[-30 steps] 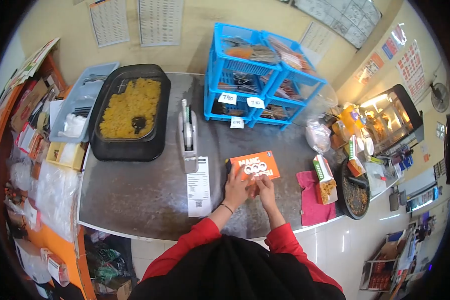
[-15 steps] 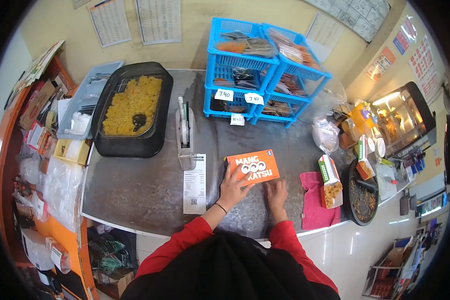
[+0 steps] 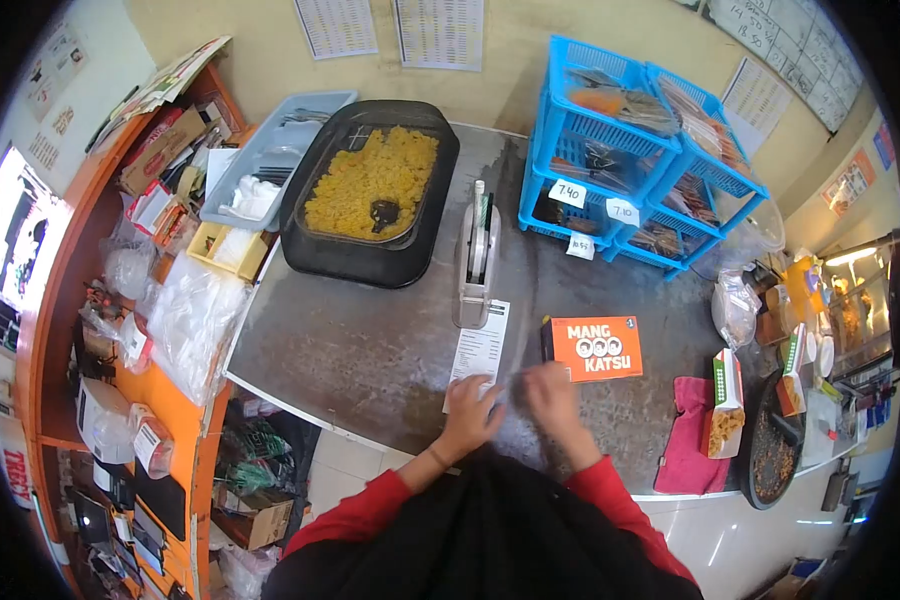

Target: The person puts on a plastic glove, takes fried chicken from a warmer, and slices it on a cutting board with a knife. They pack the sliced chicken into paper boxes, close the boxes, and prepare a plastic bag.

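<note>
My left hand (image 3: pixel 470 415) lies over the lower end of a printed receipt (image 3: pixel 478 345), its fingers apart on the paper and covering the bottom part. My right hand (image 3: pixel 558 402) hovers beside it, smeared by motion, close to the lower left corner of an orange takeaway box (image 3: pixel 598 348). The box is closed and lies flat, lettered "MANG KATSU". At the top of the receipt stands a grey tape dispenser (image 3: pixel 478 262), with a pen-like stick upright in it.
A black pan of yellow rice (image 3: pixel 370 180) with a dark spoon sits back left. Blue stacked baskets (image 3: pixel 600 150) of packets stand behind the box. To the right are a pink cloth (image 3: pixel 685 440), a food carton (image 3: pixel 727 400) and a round dark pan (image 3: pixel 770 460).
Both hands have left the orange box, which stays on the table. My left hand has moved to the receipt, and my right hand has drawn left. The view has swung left.
</note>
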`<state>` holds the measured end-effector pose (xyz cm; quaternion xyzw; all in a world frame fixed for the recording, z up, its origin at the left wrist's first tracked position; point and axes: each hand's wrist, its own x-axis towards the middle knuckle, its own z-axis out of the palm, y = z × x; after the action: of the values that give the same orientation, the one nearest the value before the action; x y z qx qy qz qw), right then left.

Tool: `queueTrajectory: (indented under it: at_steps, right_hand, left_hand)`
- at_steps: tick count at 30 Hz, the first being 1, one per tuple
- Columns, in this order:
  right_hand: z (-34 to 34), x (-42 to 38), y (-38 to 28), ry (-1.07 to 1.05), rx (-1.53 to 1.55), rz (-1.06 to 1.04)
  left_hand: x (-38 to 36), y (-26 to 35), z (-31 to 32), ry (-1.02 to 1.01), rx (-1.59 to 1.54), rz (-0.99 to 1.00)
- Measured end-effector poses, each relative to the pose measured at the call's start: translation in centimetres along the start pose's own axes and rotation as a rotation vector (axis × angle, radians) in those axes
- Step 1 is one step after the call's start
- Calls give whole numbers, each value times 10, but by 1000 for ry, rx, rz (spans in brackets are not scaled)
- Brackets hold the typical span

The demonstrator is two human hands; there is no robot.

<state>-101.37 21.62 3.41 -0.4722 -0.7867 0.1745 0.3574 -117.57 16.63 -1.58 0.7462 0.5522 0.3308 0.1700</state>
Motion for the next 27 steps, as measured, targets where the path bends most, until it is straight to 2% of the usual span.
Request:
queueTrajectory:
  at_steps: [1, 3, 7, 9, 10, 11, 14, 15, 18, 20, 21, 22, 25, 27]
  right_hand:
    - [22, 6, -8, -58, 34, -60]
    - [70, 7, 1, -82, -13, -25]
    - [100, 19, -6, -115, -71, -134]
    - [107, 20, 0, -75, -98, -114]
    - [106, 21, 2, -55, -113, -102]
    - [104, 26, 6, -25, -147, 3]
    - [79, 33, 5, 100, -54, 104]
    - [61, 28, -2, 129, 83, 107]
    - [-12, 0, 15, 286, -27, 10]
    - [-59, -37, 60, 469, -317, 194]
    - [-86, -58, 78, 543, -452, 318]
    - [-114, -82, 95, 627, -583, 436]
    - [-158, -157, 150, 736, -1042, 771]
    - [-180, -177, 145, 689, -1032, 865]
  left_hand:
    - [-15, -9, -9, -11, 75, -15]
    - [-31, -14, -13, -33, 180, -25]
    - [-37, -18, -14, -68, 261, -34]
    - [-38, -19, -13, -70, 259, -38]
    - [-38, -20, -13, -65, 249, -29]
    - [-38, -20, -13, -60, 239, -19]
    - [-37, -21, -12, -61, 229, -26]
    - [-37, -21, -13, -52, 221, -29]
    - [-36, -21, -19, -66, 200, -43]
    - [-36, -23, -13, -56, 259, -61]
    - [-34, -22, -9, 18, 149, -70]
    - [-21, -7, -14, 11, 113, -17]
    - [15, 37, 0, -49, 25, 181]
    - [44, 60, 15, -91, 92, 271]
